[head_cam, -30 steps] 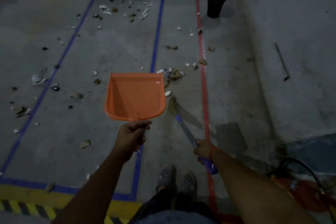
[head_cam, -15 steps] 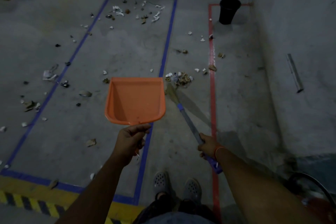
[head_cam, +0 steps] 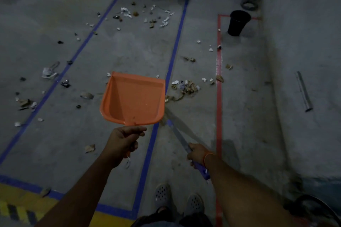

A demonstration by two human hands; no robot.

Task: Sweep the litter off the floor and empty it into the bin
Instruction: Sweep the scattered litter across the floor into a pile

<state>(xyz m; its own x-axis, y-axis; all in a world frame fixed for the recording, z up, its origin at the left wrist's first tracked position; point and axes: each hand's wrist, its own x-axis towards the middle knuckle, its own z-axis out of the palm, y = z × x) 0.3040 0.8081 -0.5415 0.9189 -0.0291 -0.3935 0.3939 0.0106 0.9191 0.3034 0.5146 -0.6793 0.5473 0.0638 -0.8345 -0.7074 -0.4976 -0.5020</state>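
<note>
Two hands work: the left hand (head_cam: 123, 143) grips the orange dustpan (head_cam: 133, 98) by its handle, raised above the floor (head_cam: 129, 51); the right hand (head_cam: 196, 154) grips the broom (head_cam: 178, 134), its fingers curled round the shaft. Litter (head_cam: 186, 87) lies piled just beyond the dustpan, more scattered farther off. A black bin (head_cam: 238, 23) stands well apart.

The left hand (head_cam: 122, 143) is gripping an orange dustpan (head_cam: 133, 98) above the concrete floor while the right hand (head_cam: 196, 154) is holding a broom (head_cam: 178, 135) near a litter pile (head_cam: 185, 88), the black bin (head_cam: 238, 22) standing well beyond.
</note>
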